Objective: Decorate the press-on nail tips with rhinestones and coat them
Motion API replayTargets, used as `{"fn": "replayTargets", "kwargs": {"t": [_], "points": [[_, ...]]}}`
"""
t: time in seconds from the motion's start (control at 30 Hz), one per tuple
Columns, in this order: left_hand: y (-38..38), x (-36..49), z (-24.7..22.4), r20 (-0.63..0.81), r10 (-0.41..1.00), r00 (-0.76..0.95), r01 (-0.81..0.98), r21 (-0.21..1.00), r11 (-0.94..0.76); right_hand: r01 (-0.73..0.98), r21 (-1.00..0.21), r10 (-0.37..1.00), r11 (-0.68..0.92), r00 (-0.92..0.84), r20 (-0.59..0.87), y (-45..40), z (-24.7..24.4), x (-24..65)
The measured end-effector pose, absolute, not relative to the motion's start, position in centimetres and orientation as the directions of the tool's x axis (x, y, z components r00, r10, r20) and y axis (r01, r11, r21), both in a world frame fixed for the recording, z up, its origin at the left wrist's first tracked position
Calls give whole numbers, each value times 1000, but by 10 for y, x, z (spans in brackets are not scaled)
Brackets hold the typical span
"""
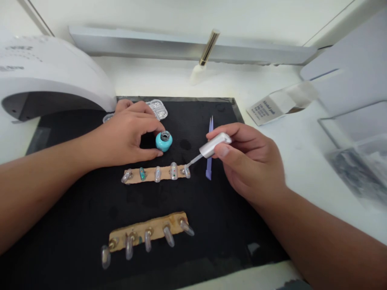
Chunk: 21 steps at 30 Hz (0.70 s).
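Observation:
My right hand (248, 161) pinches the silver cap of a nail polish brush (213, 146). The brush tip touches the rightmost false nail (187, 172) on a tan strip (165, 173) bearing several nails, one of them teal. With thumb and forefinger, my left hand (123, 135) steadies an uncapped turquoise nail polish bottle (163, 141), standing upright just behind that strip. Lilac tweezers (209, 161) lie beside my right fingertips, partly hidden by them. Nearer to me, a second tan strip (157, 225) carries several clear false nails.
A white nail lamp (60, 68) stands at the left, and a clear case of small bits (159, 109) lies behind my left hand. Behind the black mat (145, 197) is a gold-capped bottle (198, 74). An alcohol pad box (269, 108) and a clear container (356, 149) are at the right.

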<state>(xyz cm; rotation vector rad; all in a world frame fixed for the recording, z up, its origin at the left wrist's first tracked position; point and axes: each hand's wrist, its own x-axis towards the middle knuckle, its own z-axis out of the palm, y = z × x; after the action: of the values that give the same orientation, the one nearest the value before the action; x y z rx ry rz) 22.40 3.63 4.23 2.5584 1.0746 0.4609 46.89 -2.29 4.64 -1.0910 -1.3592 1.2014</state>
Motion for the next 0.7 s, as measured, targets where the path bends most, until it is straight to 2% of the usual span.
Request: {"fn": "replayTargets", "kwargs": {"t": [0.5,0.7], "points": [[35,224,44,160,732,663,631,406,-660,64,-992,987,105,-126,97,-22,47,468],[36,224,43,165,731,662,627,413,-660,-7,-992,983,127,-133,127,-20,44,470]]}}
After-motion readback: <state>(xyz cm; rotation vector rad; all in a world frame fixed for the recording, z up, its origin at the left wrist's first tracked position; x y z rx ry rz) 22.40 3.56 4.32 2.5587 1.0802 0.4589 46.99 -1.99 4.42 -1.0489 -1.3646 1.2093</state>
